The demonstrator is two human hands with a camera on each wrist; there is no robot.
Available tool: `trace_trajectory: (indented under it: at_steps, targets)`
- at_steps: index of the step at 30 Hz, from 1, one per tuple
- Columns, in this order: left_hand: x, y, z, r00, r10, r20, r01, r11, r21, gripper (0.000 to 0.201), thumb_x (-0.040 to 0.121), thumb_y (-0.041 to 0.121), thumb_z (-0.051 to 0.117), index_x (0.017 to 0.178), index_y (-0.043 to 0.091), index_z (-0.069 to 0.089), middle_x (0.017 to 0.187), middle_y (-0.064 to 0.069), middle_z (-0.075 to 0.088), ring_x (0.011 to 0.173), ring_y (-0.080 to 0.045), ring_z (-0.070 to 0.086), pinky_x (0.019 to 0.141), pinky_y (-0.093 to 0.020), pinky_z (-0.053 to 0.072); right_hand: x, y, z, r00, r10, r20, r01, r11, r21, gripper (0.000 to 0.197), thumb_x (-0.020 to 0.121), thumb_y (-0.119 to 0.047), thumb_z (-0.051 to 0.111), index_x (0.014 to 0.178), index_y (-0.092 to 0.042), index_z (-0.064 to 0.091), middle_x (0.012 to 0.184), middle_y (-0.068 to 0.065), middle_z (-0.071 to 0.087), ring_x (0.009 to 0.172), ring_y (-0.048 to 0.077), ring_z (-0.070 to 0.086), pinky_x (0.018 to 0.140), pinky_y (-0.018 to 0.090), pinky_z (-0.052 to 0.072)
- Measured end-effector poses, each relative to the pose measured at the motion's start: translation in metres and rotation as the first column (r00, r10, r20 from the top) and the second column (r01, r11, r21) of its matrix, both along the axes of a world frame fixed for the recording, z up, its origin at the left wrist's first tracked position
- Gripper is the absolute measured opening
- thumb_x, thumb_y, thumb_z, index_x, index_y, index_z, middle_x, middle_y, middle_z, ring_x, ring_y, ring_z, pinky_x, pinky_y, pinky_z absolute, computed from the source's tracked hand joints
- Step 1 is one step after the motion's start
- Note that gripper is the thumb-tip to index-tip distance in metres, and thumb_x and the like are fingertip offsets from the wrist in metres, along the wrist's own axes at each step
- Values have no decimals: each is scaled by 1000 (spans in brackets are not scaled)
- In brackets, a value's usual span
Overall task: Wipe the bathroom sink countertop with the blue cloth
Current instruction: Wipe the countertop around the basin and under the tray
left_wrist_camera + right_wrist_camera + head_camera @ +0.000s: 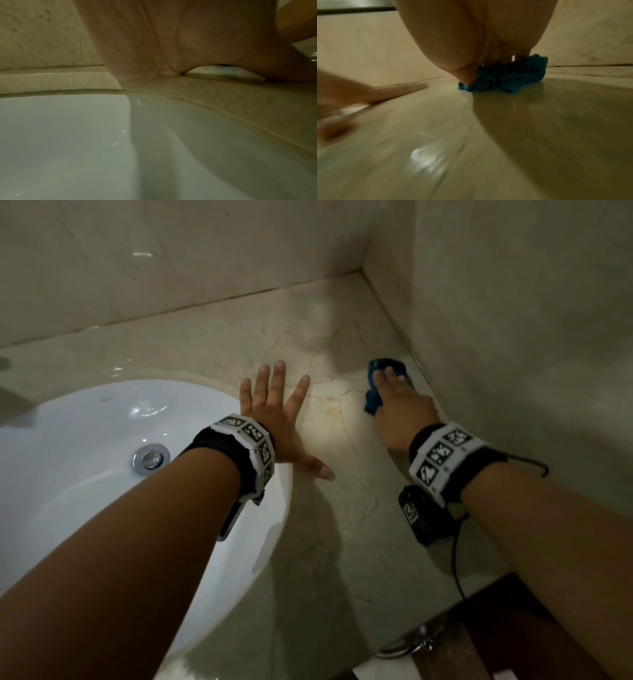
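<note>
Left hand (274, 419) splayed flat, right hand (402, 409) pressing

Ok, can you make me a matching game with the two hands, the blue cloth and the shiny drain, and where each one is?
Things:
1. left hand
2. right hand
3. blue cloth
4. drain

Places:
A. at the bottom of the white sink
B. flat on the countertop, fingers spread
C. bunched up close to the side wall
D. pressing down on the cloth

Pairs: 1-B, 2-D, 3-C, 4-A
</note>
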State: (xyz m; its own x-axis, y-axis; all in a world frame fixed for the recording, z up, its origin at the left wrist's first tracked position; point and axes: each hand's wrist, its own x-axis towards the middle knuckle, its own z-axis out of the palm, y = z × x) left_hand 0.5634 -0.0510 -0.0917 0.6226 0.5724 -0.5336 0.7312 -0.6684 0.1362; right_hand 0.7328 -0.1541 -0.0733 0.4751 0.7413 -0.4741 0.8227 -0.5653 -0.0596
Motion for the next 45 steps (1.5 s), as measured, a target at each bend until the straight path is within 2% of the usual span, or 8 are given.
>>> trace_trajectory:
  at_steps: [4, 7, 13, 23, 27, 32, 40, 45]
  targets:
    - [1, -2, 3, 1000, 11, -11, -11, 1000, 9, 154, 26, 97, 52, 139, 35, -32, 146, -7, -43, 135, -30, -36, 112, -54, -17, -35, -22, -2, 996, 91, -24, -91, 996, -8, 67, 97, -22, 34, 151, -19, -6, 158, 0, -13, 147, 19, -3, 116, 44, 13]
    - [2, -1, 1, 1000, 14, -7, -14, 1000, 11, 154, 26, 96, 53, 140, 35, -31, 146, -7, -43, 136, -30, -36, 111, -52, -19, -11, -11, -7, 991, 131, -16, -131, 991, 32, 64, 98, -21, 31, 150, -21, -5, 159, -1, -10, 147, 17, -2, 118, 41, 12]
    - [-1, 2, -6, 999, 16, 27, -16, 1000, 0, 154, 23, 97, 52, 139, 38, -32, 145, -5, -44, 134, -28, -39, 110, -52, -22, 18, 9, -5, 999, -31, 11, 31, 999, 10, 62, 99, -25, 28, 150, -18, -7, 159, 1, -11, 147, 20, -3, 119, 42, 9]
    - [2, -4, 1, 1000, 6, -9, -5, 998, 62, 151, 31, 95, 53, 142, 33, -28, 148, -7, -39, 137, -29, -33, 112, -51, -17, -53, -41, -6, 937, 342, -68, -331, 934, 136, 63, 97, -21, 35, 150, -29, 2, 159, -9, -5, 147, 10, -1, 119, 34, 7]
    - [-1, -7, 4, 1000, -7, -19, 8, 999, 46, 149, 34, 95, 52, 144, 30, -26, 149, -7, -38, 138, -27, -33, 113, -50, -17, -31, -19, -6, 967, 242, -75, -232, 966, 118, 62, 97, -17, 32, 150, -26, 1, 159, -6, -5, 147, 12, 0, 119, 39, 13]
    - [-14, -25, 5, 994, -107, 0, 106, 994, 39, 134, 55, 87, 50, 147, 19, -20, 151, -11, -33, 140, -26, -28, 116, -46, -13, -29, 7, -7, 987, 160, 18, -161, 983, 92, 60, 98, -21, 31, 150, -22, 2, 160, -1, -3, 147, 20, 3, 118, 43, 16]
    - [-5, -36, 5, 998, -47, -37, 49, 996, 75, 145, 43, 95, 48, 146, 21, -23, 150, -12, -34, 140, -30, -29, 115, -47, -13, -54, -54, -13, 949, 314, -38, -304, 938, 166, 60, 97, -29, 36, 150, -28, 7, 159, -8, 1, 147, 10, 2, 117, 33, 10]
    - [-6, -36, 2, 1000, -25, -16, 26, 998, 66, 148, 38, 96, 47, 146, 23, -23, 150, -10, -34, 140, -28, -29, 116, -47, -13, -4, -29, -10, 992, 117, -44, -114, 991, 69, 60, 99, -29, 30, 151, -25, -1, 159, -4, -8, 147, 17, -1, 119, 40, 12]
